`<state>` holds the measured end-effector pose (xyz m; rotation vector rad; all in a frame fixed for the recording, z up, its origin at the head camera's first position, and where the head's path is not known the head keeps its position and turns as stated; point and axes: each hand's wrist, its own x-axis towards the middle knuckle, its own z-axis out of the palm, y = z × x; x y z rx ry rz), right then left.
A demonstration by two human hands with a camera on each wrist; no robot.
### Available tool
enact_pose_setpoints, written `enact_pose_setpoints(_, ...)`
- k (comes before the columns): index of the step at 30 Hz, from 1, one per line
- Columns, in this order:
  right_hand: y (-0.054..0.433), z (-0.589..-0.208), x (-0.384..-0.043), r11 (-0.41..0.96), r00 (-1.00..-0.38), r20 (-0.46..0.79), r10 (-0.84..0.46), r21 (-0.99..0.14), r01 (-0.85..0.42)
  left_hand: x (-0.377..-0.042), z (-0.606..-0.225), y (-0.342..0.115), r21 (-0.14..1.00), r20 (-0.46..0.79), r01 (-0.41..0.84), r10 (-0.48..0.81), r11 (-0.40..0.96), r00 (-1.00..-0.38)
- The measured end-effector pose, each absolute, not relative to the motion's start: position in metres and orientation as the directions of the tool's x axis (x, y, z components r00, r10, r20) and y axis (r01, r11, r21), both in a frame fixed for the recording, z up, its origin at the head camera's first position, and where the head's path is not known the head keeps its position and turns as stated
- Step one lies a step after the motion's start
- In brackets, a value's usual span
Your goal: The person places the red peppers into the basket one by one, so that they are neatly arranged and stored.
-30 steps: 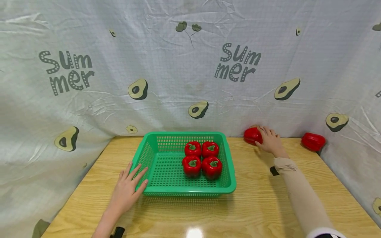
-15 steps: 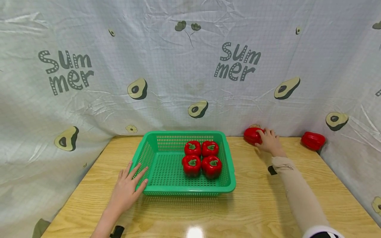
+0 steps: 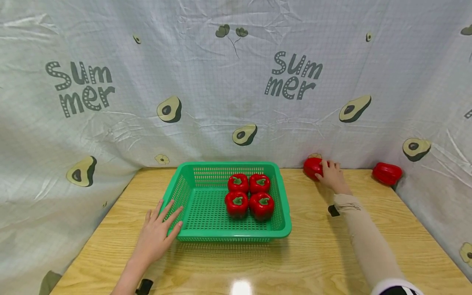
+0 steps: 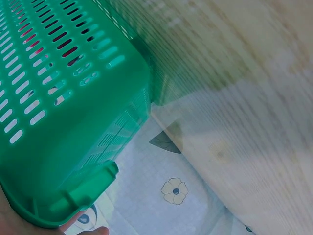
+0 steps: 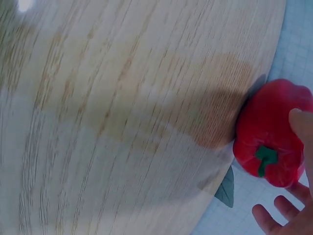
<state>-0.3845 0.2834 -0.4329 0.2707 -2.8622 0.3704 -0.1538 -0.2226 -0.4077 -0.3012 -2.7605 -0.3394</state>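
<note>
A green plastic basket (image 3: pixel 236 234) stands on the wooden table with several red bell peppers (image 3: pixel 262 206) upright in its right half, green stems up. My left hand (image 3: pixel 156 235) rests on the basket's left rim, fingers spread and fairly straight. Far to the right, at the table's back edge, my right hand (image 3: pixel 333 177) holds a red bell pepper (image 3: pixel 312 169) lying on its side. In the right wrist view the thumb presses one side of this bell pepper (image 5: pixel 269 132), with fingers at its other side; its green stem shows.
Another red bell pepper (image 3: pixel 387 173) lies on its side in the back right corner. Behind the wooden table (image 3: pixel 313 254) hangs a pale cloth (image 3: pixel 206 135) printed with avocados, close behind both loose peppers.
My right hand has shifted slightly left and closed in on the bell pepper, which has turned or slid a little. The left hand has kept its place on the basket rim.
</note>
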Motion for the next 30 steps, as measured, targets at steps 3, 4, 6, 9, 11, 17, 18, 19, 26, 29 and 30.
enact_pose_setpoints(3, 0.282, -0.4354, -0.384, 0.952, -0.941, 0.311, -0.134, -0.224, -0.209, -0.1539, -0.408, -0.2225, 0.191, 0.36, 0.246, 0.166, 0.95, -0.918)
enact_pose_setpoints(4, 0.2817, -0.4363, -0.3837, 0.951, -0.938, 0.323, -0.126, -0.228, -0.207, -0.1539, -0.4081, -0.2225, 0.191, 0.361, 0.246, 0.166, 0.95, -0.918)
enact_pose_setpoints(6, 0.2814, -0.438, -0.3831, 0.95, -0.932, 0.347, -0.109, -0.24, -0.2, -0.154, -0.4085, -0.2224, 0.191, 0.361, 0.247, 0.166, 0.95, -0.918)
enact_pose_setpoints(9, 0.2814, -0.4392, -0.383, 0.953, -0.924, 0.369, -0.097, -0.233, -0.193, -0.1541, -0.4088, -0.2223, 0.194, 0.364, 0.247, 0.164, 0.95, -0.917)
enact_pose_setpoints(11, 0.281, -0.4386, -0.3829, 0.955, -0.925, 0.367, -0.094, -0.229, -0.187, -0.1542, -0.4089, -0.2223, 0.192, 0.366, 0.246, 0.163, 0.95, -0.916)
enact_pose_setpoints(17, 0.2791, -0.436, -0.3842, 0.952, -0.928, 0.352, -0.119, -0.226, -0.208, -0.1543, -0.4082, -0.2221, 0.189, 0.374, 0.246, 0.162, 0.951, -0.913)
enact_pose_setpoints(18, 0.2789, -0.4362, -0.3846, 0.949, -0.927, 0.353, -0.127, -0.229, -0.217, -0.1545, -0.4082, -0.2222, 0.188, 0.376, 0.246, 0.161, 0.951, -0.912)
enact_pose_setpoints(19, 0.2788, -0.4365, -0.385, 0.948, -0.927, 0.352, -0.133, -0.229, -0.223, -0.1546, -0.4083, -0.2222, 0.187, 0.379, 0.246, 0.162, 0.951, -0.911)
enact_pose_setpoints(26, 0.2801, -0.4398, -0.3833, 0.94, -0.93, 0.323, -0.173, -0.23, -0.254, -0.1552, -0.4091, -0.2227, 0.192, 0.379, 0.247, 0.16, 0.95, -0.911)
enact_pose_setpoints(29, 0.2799, -0.4386, -0.3813, 0.934, -0.924, 0.33, -0.194, -0.225, -0.276, -0.1551, -0.4093, -0.223, 0.198, 0.378, 0.245, 0.157, 0.949, -0.913)
enact_pose_setpoints(30, 0.2793, -0.4375, -0.3802, 0.931, -0.921, 0.333, -0.201, -0.227, -0.285, -0.155, -0.4094, -0.223, 0.197, 0.381, 0.245, 0.156, 0.949, -0.911)
